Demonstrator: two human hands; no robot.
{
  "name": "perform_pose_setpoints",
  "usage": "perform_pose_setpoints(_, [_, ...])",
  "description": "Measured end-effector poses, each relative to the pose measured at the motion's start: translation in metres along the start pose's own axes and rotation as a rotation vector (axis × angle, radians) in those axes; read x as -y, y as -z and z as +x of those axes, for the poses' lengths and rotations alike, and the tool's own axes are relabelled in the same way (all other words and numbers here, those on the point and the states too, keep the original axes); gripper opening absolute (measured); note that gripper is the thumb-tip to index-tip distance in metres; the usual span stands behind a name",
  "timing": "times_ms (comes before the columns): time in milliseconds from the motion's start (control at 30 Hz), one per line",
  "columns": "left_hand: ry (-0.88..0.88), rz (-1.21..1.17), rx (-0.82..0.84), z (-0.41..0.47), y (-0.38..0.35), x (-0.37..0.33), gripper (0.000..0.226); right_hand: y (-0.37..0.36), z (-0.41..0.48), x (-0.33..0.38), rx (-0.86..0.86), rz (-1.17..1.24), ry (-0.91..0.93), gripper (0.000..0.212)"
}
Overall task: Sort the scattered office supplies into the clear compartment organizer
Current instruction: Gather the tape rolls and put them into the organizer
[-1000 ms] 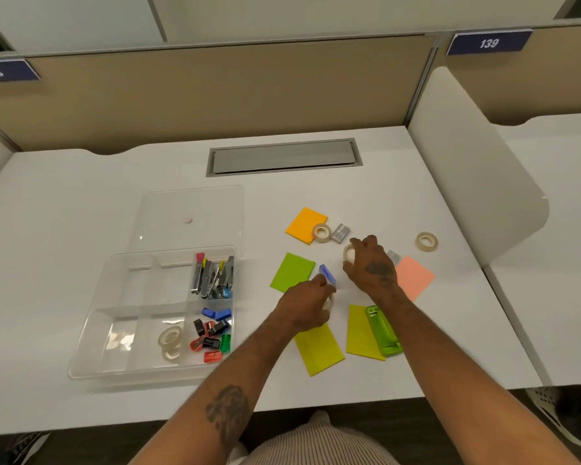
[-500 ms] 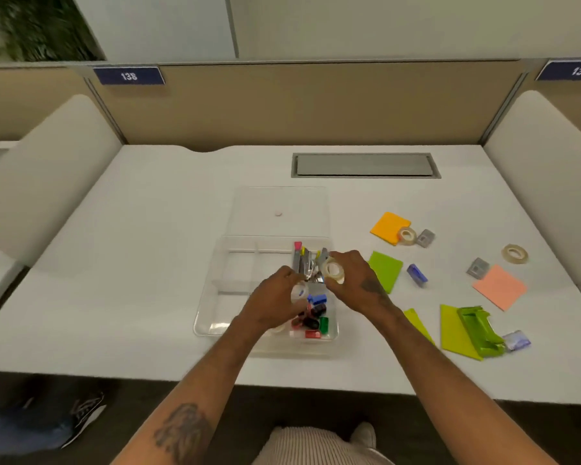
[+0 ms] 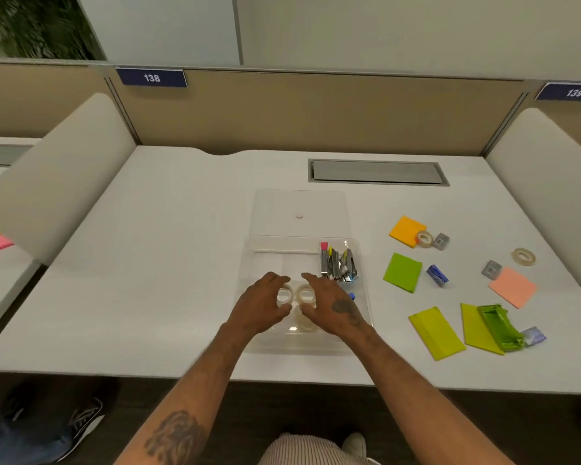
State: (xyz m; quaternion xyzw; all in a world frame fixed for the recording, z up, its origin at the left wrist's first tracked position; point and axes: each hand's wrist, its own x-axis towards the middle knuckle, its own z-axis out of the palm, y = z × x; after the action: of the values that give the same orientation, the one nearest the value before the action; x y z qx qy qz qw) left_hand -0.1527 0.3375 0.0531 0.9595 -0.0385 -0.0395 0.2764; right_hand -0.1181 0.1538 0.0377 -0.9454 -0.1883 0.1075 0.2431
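Now the clear organizer (image 3: 275, 260) holds silvery clips (image 3: 337, 265) in its far-right compartment; the left hand (image 3: 265, 305) and right hand (image 3: 334, 308) each pinch a tape roll (image 3: 284, 294) with curled fingers over the near-left one — lower and further left than before.

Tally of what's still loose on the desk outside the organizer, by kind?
Sticky pads: 5
Tape rolls: 2
Grey squares: 2
Blue boxes: 2
Green stapler: 1
Total: 12
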Motion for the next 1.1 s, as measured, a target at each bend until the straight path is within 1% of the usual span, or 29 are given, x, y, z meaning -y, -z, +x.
perform_pose_setpoints(133, [-0.002,-0.009,0.017,-0.001,-0.003,0.004,0.062,0.000,0.000,-0.002,0.006,0.020,-0.022,0.073])
perform_pose_setpoints(367, [-0.027,0.004,0.089,0.006,-0.014,-0.002,0.070,0.010,-0.001,-0.017,-0.143,-0.039,-0.018,0.059])
perform_pose_setpoints(500, [-0.058,0.009,0.083,0.017,-0.021,-0.010,0.081,0.019,-0.001,-0.039,-0.169,-0.097,-0.093,0.063])
perform_pose_setpoints(667, [-0.115,0.053,0.104,0.046,-0.031,-0.033,0.091,0.038,-0.005,-0.082,-0.188,-0.214,-0.202,0.070])
perform_pose_setpoints(800, [-0.181,0.081,0.142,0.079,-0.044,-0.061,0.093,0.063,-0.010,-0.123,-0.204,-0.211,-0.321,0.071])
perform_pose_setpoints(1000, [-0.255,0.183,0.167,0.143,-0.075,-0.120,0.090,0.110,-0.013,-0.203,-0.206,-0.230,-0.419,0.071])
perform_pose_setpoints(1100, [-0.277,0.258,0.207,0.180,-0.097,-0.153,0.092,0.135,-0.013,-0.248,-0.222,-0.216,-0.463,0.071])
